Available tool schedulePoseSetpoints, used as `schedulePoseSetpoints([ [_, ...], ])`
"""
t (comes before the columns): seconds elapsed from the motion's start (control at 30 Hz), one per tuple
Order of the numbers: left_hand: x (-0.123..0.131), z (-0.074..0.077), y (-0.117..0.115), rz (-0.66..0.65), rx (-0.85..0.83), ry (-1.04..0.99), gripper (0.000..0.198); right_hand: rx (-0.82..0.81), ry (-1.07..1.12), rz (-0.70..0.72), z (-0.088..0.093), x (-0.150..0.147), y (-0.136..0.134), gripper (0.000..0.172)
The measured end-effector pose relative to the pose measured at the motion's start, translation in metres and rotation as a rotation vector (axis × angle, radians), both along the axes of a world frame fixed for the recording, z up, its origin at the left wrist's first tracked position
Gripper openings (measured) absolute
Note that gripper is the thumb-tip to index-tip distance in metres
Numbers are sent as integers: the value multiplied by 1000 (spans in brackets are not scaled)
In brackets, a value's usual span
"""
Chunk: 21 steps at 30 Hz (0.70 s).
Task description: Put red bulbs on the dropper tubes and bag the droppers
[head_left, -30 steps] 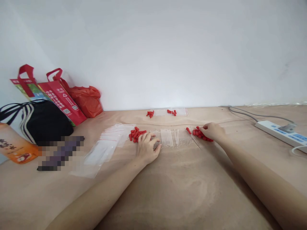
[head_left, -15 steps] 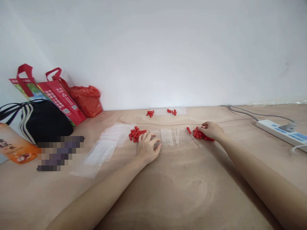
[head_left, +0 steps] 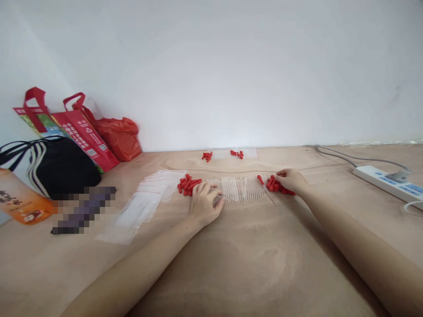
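Note:
Thin clear tubes (head_left: 231, 189) lie side by side in a row on the wooden table. My left hand (head_left: 205, 203) rests over the row's left end, fingers bent and apart, touching the tubes. A pile of red rubber bulbs (head_left: 187, 184) lies just beyond its fingertips on the left. On the right, my right hand (head_left: 291, 179) has its fingertips drawn together at the edge of another pile of red bulbs (head_left: 273, 185); what they pinch, if anything, is hidden. Between row and pile lies one dropper (head_left: 260, 179) with a red bulb and a thin tube slanting toward me.
Clear zip bags (head_left: 142, 198) lie left of the tubes. Near the wall is another clear bag (head_left: 250, 153) with small groups of red bulbs. Carrier bags (head_left: 77, 132) and a black drawstring bag (head_left: 71, 169) stand at left. A power strip (head_left: 390, 181) with cables is at right.
My left hand has shifted slightly right along the tubes. My right hand has drawn back slightly, its fingertips now at the pile's upper edge.

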<state>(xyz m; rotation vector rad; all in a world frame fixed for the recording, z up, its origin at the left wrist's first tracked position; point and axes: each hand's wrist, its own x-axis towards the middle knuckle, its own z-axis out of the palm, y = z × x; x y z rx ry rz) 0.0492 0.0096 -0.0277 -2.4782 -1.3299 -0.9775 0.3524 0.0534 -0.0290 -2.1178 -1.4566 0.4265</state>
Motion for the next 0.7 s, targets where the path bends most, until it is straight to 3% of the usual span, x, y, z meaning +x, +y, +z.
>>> schedulePoseSetpoints([
  [0.13, 21, 8, 4, 25, -40, -8, 6, 69, -13, 32, 0, -2, 1, 27],
  [0.4, 91, 15, 31, 138, -158, 110, 20, 186, -12, 4, 1, -2, -2, 27],
  [0.53, 104, 15, 38, 192, -176, 182, 20, 342, 72, 55, 1, -5, -3, 29],
  [0.7, 110, 15, 41, 227, -195, 230, 19, 499, 3, 135, 3, -15, -6, 37],
])
